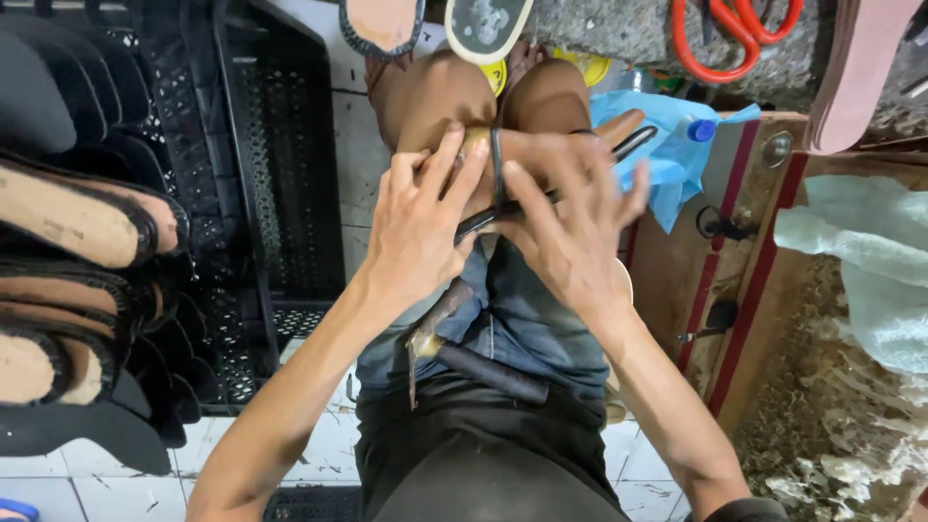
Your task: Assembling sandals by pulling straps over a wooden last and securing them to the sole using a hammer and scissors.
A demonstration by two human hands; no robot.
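While both hands [503,227] press it, the sandal strap [497,174] seems looped.

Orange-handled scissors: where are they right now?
In the head view the orange-handled scissors lie at the top right on the grey stone ledge, above the blue plastic bag and beyond the right hand.

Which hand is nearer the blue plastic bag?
Right. The right hand lies just beside the blue plastic bag, while the left hand sits farther away, across the black strap.
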